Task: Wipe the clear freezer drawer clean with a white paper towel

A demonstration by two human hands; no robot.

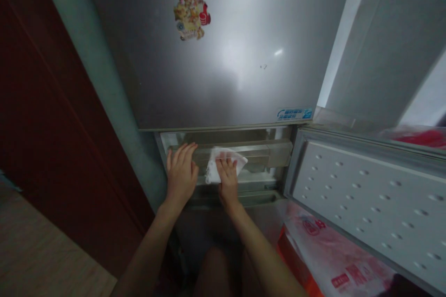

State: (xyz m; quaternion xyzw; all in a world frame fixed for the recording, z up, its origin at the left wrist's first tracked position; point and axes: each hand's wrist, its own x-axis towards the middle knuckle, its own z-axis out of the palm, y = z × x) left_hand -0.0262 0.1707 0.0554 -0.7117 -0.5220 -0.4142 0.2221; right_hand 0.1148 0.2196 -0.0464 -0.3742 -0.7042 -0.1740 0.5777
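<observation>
A clear plastic drawer (251,152) with a pale front bar sits inside the opened lower compartment of a silver fridge. My left hand (181,171) rests at the left end of that bar, its fingers stretched over the top edge. Against the middle of the drawer front, my right hand (228,181) holds a thin white cloth (215,169). Part of the cloth lies over its fingertips. My right thumb is hidden.
The lower fridge door (369,195) stands swung out to the right. Below it is a pink-and-white plastic bag (334,250) beside an orange box (296,260). Above the drawer is the closed upper door (223,65) with a torn sticker. A dark red door (62,116) stands at left.
</observation>
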